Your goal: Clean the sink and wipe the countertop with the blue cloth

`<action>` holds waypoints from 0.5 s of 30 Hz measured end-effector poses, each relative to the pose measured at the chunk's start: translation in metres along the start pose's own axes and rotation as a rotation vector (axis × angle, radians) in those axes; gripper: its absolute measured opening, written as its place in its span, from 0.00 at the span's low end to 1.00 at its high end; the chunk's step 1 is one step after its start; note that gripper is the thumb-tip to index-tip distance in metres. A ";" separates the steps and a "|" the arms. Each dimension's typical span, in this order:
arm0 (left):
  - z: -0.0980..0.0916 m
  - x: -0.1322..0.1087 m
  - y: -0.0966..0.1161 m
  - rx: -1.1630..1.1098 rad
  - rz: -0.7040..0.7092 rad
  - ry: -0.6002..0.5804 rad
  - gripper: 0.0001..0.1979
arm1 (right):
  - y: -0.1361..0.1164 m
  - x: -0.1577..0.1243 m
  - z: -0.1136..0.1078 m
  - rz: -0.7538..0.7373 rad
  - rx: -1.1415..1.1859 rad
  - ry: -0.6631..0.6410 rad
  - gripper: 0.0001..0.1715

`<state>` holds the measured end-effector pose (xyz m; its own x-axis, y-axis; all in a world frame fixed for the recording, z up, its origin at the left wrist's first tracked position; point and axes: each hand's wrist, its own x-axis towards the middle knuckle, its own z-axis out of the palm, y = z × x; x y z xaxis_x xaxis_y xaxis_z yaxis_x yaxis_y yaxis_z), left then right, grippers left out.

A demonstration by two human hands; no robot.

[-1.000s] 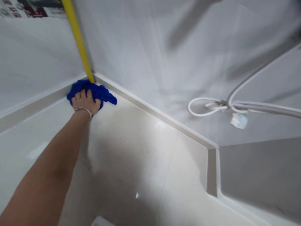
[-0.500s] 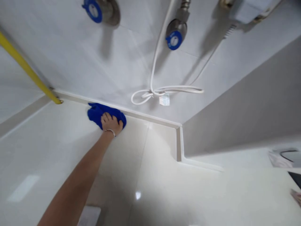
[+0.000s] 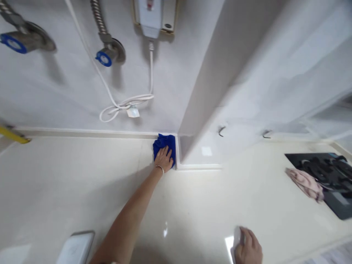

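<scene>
My left hand (image 3: 164,160) presses a bunched blue cleaning cloth (image 3: 167,141) into the corner where the white countertop (image 3: 110,165) meets the wall's raised edge and a jutting pillar. Its fingers are spread over the cloth, and a bracelet circles the wrist. At the bottom right, my right hand (image 3: 249,247) rests low over the glossy counter, away from the cloth. Its fingers are loosely bent, and I make out nothing in them.
A tied white cord (image 3: 118,107) hangs above the back edge, near a blue-handled valve (image 3: 104,58). The pillar (image 3: 211,84) juts out. On the right are a black cooktop (image 3: 338,200) and a pinkish cloth (image 3: 305,183). A white box-like object (image 3: 75,249) lies front left; a yellow pipe (image 3: 13,135) stands far left.
My left hand has slid the blue cloth rightward along the back edge to the pillar corner. The view has swung right, bringing my right hand and the cooktop into sight.
</scene>
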<state>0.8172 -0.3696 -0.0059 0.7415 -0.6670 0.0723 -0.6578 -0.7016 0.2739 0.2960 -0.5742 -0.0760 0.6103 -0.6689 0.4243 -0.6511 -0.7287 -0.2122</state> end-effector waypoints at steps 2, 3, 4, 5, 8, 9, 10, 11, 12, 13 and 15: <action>0.000 -0.006 0.006 0.005 0.015 0.011 0.31 | -0.006 0.002 -0.004 -0.049 0.006 -0.022 0.30; 0.000 -0.011 0.008 0.008 0.021 0.014 0.30 | -0.009 0.003 -0.006 -0.069 0.010 -0.037 0.30; -0.001 -0.018 0.010 0.012 0.027 0.012 0.30 | -0.011 0.004 -0.008 -0.077 0.013 -0.050 0.30; -0.002 -0.027 0.013 0.016 0.030 0.005 0.30 | -0.013 0.006 -0.010 -0.076 0.010 -0.055 0.30; -0.005 -0.068 0.025 0.013 0.037 -0.017 0.29 | -0.014 0.008 -0.012 -0.066 -0.002 -0.042 0.29; -0.005 -0.085 0.029 0.007 0.050 -0.019 0.29 | -0.015 0.008 -0.012 -0.064 -0.001 -0.037 0.29; -0.006 -0.104 0.034 0.000 0.072 -0.021 0.29 | -0.015 0.008 -0.012 -0.059 0.001 -0.035 0.29; -0.006 -0.124 0.038 -0.007 0.101 -0.028 0.28 | -0.016 0.008 -0.011 -0.052 0.006 -0.036 0.29; -0.007 -0.145 0.041 -0.014 0.131 -0.045 0.27 | -0.017 0.008 -0.011 -0.042 0.013 -0.041 0.28; -0.008 -0.164 0.044 -0.022 0.164 -0.072 0.27 | -0.018 0.007 -0.011 -0.029 0.021 -0.047 0.28; -0.009 -0.197 0.046 -0.049 0.229 -0.138 0.28 | -0.020 0.007 -0.012 -0.004 0.039 -0.058 0.28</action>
<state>0.6418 -0.2685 0.0015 0.5470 -0.8371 0.0070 -0.7966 -0.5180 0.3116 0.3079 -0.5621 -0.0580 0.6387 -0.6727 0.3736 -0.6314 -0.7357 -0.2452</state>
